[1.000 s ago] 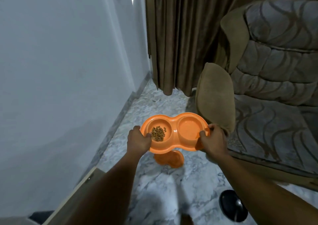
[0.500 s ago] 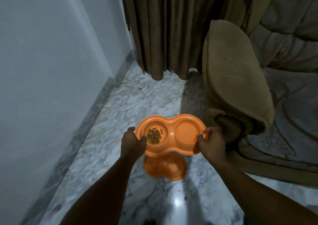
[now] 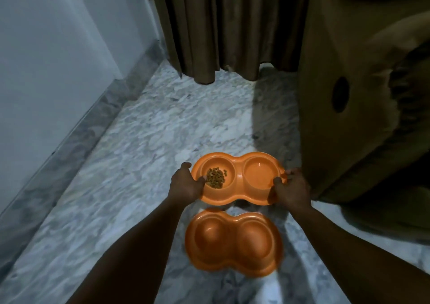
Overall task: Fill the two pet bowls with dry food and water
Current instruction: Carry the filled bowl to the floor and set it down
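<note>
An orange double pet bowl (image 3: 237,193) is held level above the marble floor. Its left well holds a small heap of brown dry food (image 3: 216,178). The right well (image 3: 258,175) has a faint sheen, and I cannot tell whether water is in it. My left hand (image 3: 185,184) grips the bowl's left rim, thumb over the edge. On the right rim, my right hand (image 3: 290,189) grips the same way. Directly below, the glossy floor shows an orange mirror image of the bowl's underside (image 3: 232,241).
A brown sofa side panel (image 3: 337,94) with a dark round hole stands close on the right. Brown curtains (image 3: 221,24) hang to the floor ahead. A white wall (image 3: 58,47) with a grey skirting runs along the left. Grey-white marble floor (image 3: 162,129) lies between them.
The view has moved forward and tilted down, so the sofa side now fills the right. Both hands still hold the bowl, and its mirror image on the floor looks larger.
</note>
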Motion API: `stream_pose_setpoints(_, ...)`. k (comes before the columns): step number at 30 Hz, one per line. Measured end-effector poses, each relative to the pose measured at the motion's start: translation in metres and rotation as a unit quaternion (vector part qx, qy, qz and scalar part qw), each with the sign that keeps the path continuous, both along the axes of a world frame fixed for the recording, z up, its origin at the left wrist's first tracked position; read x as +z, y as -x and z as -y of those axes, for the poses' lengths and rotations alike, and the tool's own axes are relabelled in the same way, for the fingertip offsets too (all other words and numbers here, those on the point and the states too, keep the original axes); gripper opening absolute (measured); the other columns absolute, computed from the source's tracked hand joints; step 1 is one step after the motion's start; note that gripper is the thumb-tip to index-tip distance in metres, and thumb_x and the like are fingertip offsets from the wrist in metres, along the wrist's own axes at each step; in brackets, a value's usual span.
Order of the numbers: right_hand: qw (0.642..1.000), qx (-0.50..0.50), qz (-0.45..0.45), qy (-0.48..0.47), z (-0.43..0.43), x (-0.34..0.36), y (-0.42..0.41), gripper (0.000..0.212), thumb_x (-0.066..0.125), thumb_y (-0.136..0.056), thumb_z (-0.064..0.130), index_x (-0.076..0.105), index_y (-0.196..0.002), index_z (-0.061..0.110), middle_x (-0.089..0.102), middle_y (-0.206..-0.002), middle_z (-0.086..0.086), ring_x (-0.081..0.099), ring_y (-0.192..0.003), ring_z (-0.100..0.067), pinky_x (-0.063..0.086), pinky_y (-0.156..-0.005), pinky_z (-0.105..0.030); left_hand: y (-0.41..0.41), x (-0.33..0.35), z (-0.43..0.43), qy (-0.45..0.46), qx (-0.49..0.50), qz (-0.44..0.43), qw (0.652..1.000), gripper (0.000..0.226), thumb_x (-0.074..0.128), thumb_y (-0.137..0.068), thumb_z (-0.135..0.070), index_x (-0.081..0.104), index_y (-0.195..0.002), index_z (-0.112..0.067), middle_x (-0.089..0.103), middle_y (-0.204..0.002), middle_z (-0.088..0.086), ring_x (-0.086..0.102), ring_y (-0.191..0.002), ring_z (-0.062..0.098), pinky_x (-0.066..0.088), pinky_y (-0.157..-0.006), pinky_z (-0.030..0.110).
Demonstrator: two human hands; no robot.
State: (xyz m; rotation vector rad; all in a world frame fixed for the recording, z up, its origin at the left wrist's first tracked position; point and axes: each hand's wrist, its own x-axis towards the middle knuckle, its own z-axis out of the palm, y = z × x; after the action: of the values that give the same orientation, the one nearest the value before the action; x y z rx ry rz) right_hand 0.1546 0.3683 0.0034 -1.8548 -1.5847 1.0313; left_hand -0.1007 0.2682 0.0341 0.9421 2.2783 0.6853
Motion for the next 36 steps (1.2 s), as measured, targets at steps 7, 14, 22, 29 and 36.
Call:
stream_pose_setpoints(7,0.999,-0.014,0.046,0.02,-0.014,-0.064,0.013,0.043,0.071,-0.086,0.026,0.05,-0.121,0.013,0.06,-0.127,-0.018,0.059,-0.116,-0.039,0.05,-0.097,-0.052,0.009,-0.069,-0.019,0.007,0.004,0.025,1.0,0.068,0.068,-0.091,-0.034,0.037,-0.146,-0.01,0.064,-0.12,0.01,0.062,-0.111,0.03,0.049,-0.089,0.034)
stream_pose_setpoints(14,0.996,-0.035,0.063,0.052,-0.015,-0.1,0.014,0.045,0.073,-0.086,0.03,0.051,-0.12,0.012,0.061,-0.123,-0.018,0.058,-0.117,-0.039,0.049,-0.097,-0.05,0.006,-0.1,-0.023,0.016,-0.021,0.013,1.0,0.057,0.069,-0.091,-0.029,0.044,-0.139,-0.01,0.062,-0.129,0.011,0.058,-0.119,0.03,0.037,-0.084,0.026)
stream_pose_setpoints(22,0.997,-0.023,0.059,0.036,-0.004,-0.097,0.009,0.044,0.066,-0.09,0.04,0.05,-0.119,0.01,0.062,-0.12,-0.018,0.061,-0.111,-0.037,0.052,-0.093,-0.048,0.0,-0.11,-0.005,0.019,-0.016,0.006,1.0,0.072,0.064,-0.093,-0.037,0.031,-0.15,-0.007,0.053,-0.143,0.015,0.05,-0.131,0.033,0.039,-0.102,0.036)
stream_pose_setpoints(29,0.996,0.011,0.083,0.022,0.067,-0.082,-0.019,0.058,0.058,-0.085,0.068,0.053,-0.116,0.019,0.059,-0.12,-0.013,0.06,-0.111,-0.034,0.05,-0.092,-0.047,-0.017,-0.115,0.07,0.037,-0.014,-0.005,0.999,0.091,0.058,-0.073,-0.079,0.051,-0.136,-0.013,0.061,-0.126,0.015,0.058,-0.118,0.03,0.049,-0.094,0.04)
stream_pose_setpoints(36,0.985,0.089,0.14,0.037,0.12,-0.088,-0.045,0.057,0.057,-0.084,0.069,0.054,-0.106,0.017,0.056,-0.108,-0.01,0.058,-0.099,-0.03,0.051,-0.085,-0.045,-0.018,-0.117,0.11,0.105,-0.029,-0.008,0.994,0.071,0.072,-0.073,-0.064,0.064,-0.121,-0.013,0.068,-0.11,0.009,0.066,-0.1,0.024,0.049,-0.075,0.03)
